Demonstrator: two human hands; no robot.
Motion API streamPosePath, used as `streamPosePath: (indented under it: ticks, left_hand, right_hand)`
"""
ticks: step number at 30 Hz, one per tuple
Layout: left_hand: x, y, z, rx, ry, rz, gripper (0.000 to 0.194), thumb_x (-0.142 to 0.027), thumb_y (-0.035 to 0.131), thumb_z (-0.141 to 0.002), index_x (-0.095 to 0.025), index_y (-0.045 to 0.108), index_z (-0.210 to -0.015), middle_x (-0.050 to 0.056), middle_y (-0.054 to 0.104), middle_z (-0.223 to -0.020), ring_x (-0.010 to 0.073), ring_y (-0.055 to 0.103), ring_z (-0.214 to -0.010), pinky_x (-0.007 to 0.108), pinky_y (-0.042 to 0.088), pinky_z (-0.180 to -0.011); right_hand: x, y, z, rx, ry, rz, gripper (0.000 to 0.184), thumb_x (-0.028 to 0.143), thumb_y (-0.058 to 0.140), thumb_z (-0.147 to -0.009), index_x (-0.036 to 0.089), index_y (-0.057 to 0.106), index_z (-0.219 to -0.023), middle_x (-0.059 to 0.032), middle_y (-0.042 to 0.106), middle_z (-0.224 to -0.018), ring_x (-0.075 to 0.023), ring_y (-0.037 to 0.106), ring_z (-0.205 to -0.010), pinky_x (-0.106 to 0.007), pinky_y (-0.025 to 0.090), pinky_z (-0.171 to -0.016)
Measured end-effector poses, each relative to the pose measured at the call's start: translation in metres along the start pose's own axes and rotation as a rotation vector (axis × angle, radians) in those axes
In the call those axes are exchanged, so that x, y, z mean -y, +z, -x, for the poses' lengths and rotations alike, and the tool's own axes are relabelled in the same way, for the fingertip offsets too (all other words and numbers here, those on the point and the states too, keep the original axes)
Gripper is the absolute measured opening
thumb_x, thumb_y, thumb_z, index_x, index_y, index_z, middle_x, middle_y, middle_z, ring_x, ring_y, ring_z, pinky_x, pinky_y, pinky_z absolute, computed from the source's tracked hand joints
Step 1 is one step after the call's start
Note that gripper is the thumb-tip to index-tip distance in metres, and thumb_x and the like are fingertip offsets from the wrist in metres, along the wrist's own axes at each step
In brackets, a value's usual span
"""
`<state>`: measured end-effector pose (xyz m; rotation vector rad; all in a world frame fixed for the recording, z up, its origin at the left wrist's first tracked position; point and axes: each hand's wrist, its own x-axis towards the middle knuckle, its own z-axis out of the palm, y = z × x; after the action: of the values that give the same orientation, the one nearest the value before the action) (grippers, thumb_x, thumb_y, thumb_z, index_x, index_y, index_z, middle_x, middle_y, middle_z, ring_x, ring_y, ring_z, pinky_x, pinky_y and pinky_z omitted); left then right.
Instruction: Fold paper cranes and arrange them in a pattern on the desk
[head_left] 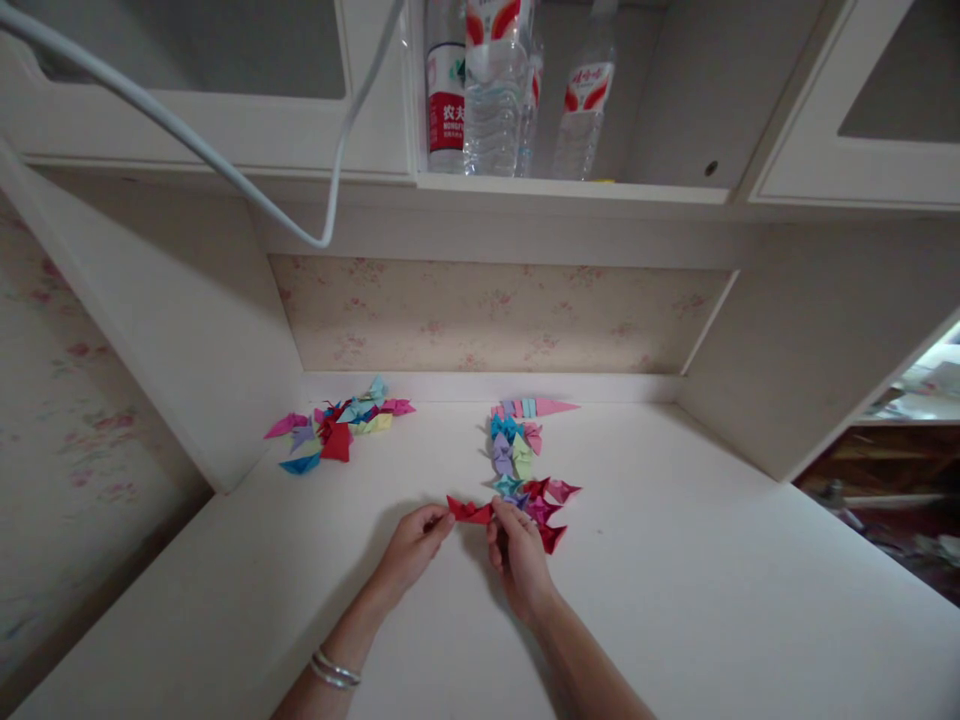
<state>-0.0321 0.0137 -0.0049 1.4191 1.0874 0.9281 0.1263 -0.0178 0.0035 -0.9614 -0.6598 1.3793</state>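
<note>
1. Bare forearms (577, 640) are reaching over the white table (675, 600), silver bangles (335, 670) circling the left wrist.
2. Left hand (412, 548) and right hand (523, 560) are pinching opposite ends of a red folded paper (470, 511), fingers closed on it, just left of a colourful paper cluster (523, 456).
3. Above, one bottle (448, 130) is showing "农夫" and "NONGF" on red; another bottle (585, 95) is bearing characters ending in "哈哈".
4. Floral wallpaper (487, 310) is lining the back.
5. A second paper pile (335, 441) is lying farther left; table surface is stretching rightward from the cluster toward a slanting edge.
</note>
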Motion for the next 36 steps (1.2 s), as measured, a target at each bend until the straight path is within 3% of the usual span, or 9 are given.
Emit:
streamPosePath:
  ticks: [10, 15, 20, 27, 30, 36]
  left_hand:
    - [-0.002, 0.003, -0.001, 0.032, -0.021, 0.006, 0.045, -0.053, 0.058, -0.076, -0.01, 0.062, -0.09, -0.007, 0.037, -0.057, 0.0069, 0.028, -0.047, 0.021, 0.02, -0.045]
    - [-0.003, 0.004, 0.0, -0.019, -0.038, -0.017, 0.046, -0.054, 0.058, -0.074, -0.01, 0.062, -0.088, -0.006, 0.038, -0.056, 0.0079, 0.032, -0.048, 0.021, 0.023, -0.045]
    - [-0.003, 0.004, 0.0, -0.036, -0.052, -0.035, 0.044, -0.053, 0.058, -0.073, -0.011, 0.062, -0.086, -0.007, 0.038, -0.056, 0.0077, 0.031, -0.047, 0.021, 0.023, -0.044]
    - [0.0, 0.004, 0.0, -0.029, -0.049, -0.057, 0.041, -0.052, 0.057, -0.075, -0.013, 0.063, -0.085, -0.007, 0.038, -0.055, 0.0082, 0.033, -0.048, 0.02, 0.024, -0.044]
    - [0.002, 0.004, -0.002, -0.034, -0.052, -0.075, 0.04, -0.052, 0.056, -0.075, -0.013, 0.063, -0.085, -0.006, 0.039, -0.055, 0.0084, 0.034, -0.048, 0.02, 0.025, -0.045]
    - [0.001, 0.004, -0.001, -0.062, -0.058, -0.082, 0.041, -0.053, 0.057, -0.073, -0.014, 0.064, -0.084, -0.007, 0.038, -0.053, 0.0086, 0.033, -0.047, 0.021, 0.024, -0.045]
  right_hand:
    - [-0.001, -0.005, 0.003, -0.083, -0.16, 0.235, 0.038, 0.051, 0.058, -0.081, 0.018, 0.052, -0.064, 0.0063, 0.045, -0.048, -0.0064, 0.035, -0.034, -0.019, 0.023, -0.032]
    - [0.026, -0.018, 0.014, -0.074, -0.321, 0.358, 0.031, 0.048, 0.058, -0.083, 0.017, 0.06, -0.078, 0.0037, 0.051, -0.053, -0.0092, 0.045, -0.04, -0.021, 0.034, -0.038]
    - [0.072, -0.074, -0.004, -0.199, -0.445, 0.455, 0.032, 0.049, 0.057, -0.082, 0.017, 0.062, -0.085, 0.0005, 0.058, -0.061, -0.0115, 0.05, -0.044, -0.023, 0.04, -0.043]
    - [0.106, -0.175, -0.043, -0.422, -0.335, 0.859, 0.042, 0.053, 0.046, -0.081, 0.015, 0.064, -0.089, -0.0071, 0.068, -0.075, -0.0148, 0.057, -0.047, -0.026, 0.043, -0.046]
    - [0.105, -0.194, -0.049, -0.422, -0.292, 0.934, 0.041, 0.051, 0.046, -0.079, 0.016, 0.066, -0.084, -0.0058, 0.068, -0.069, -0.0154, 0.057, -0.046, -0.026, 0.042, -0.046]
    - [0.095, -0.203, -0.053, -0.425, -0.295, 0.97, 0.039, 0.05, 0.046, -0.08, 0.018, 0.068, -0.082, -0.0042, 0.068, -0.064, -0.0166, 0.057, -0.048, -0.027, 0.041, -0.05]
